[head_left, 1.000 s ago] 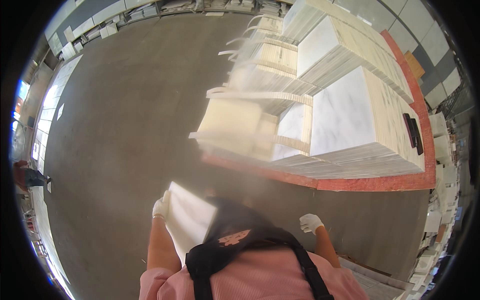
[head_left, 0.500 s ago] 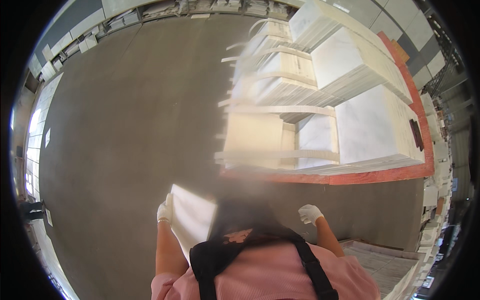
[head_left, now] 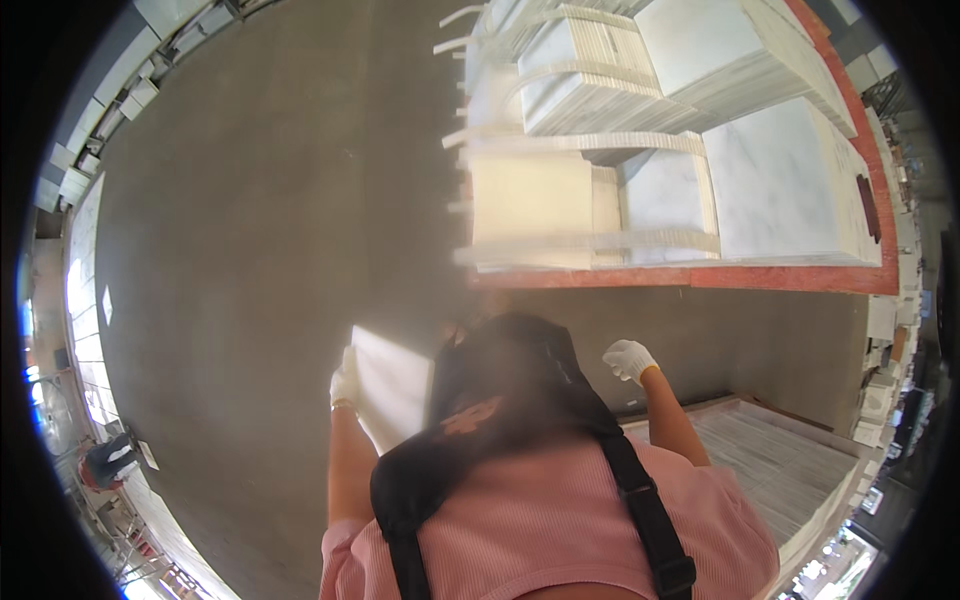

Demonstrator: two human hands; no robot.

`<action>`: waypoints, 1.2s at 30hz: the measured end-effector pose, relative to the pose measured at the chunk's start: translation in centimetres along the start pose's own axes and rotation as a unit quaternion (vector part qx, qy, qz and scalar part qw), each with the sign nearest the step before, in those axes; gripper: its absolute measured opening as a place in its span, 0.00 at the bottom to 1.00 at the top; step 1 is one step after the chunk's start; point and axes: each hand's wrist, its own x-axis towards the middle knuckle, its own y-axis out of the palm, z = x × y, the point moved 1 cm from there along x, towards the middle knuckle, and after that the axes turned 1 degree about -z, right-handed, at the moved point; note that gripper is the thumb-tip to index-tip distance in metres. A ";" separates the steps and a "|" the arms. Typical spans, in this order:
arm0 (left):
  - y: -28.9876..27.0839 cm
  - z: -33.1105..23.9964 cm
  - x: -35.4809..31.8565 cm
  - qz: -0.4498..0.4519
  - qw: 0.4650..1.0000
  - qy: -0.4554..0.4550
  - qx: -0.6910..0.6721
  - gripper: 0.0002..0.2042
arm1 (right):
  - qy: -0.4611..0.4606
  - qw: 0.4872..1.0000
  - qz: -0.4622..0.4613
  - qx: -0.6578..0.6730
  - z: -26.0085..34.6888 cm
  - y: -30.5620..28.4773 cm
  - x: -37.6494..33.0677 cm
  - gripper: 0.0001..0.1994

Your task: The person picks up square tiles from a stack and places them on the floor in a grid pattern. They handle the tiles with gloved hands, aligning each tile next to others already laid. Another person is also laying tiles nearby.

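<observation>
My left hand [head_left: 344, 384], in a white glove, grips the outer edge of a white marble-like tile [head_left: 393, 382]. The tile is held close to my body, and its inner side passes behind the dark apron or bag front on my chest. My right hand [head_left: 630, 361], also gloved in white, hangs out to the right with its fingers curled in, and I see nothing in it. It is nearest to the low crate of greyish tiles [head_left: 760, 450] and touches nothing.
Ahead to the right, stacks of white tiles [head_left: 770, 200] stand on a red-edged pallet [head_left: 690, 278], with pale strips [head_left: 620, 145] laid across some. Grey floor [head_left: 250, 250] spreads to the left. Another person [head_left: 108, 462] is at the far left edge.
My view has shifted, so the pallet sits higher in the picture and more of the crate at right shows. The tile stays in my left hand; my right hand remains curled.
</observation>
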 end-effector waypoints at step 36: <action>-4.5 -53.1 25.1 0.126 0.871 0.379 0.288 0.44 | -0.119 0.773 -0.108 0.613 50.8 -14.3 11.2 0.14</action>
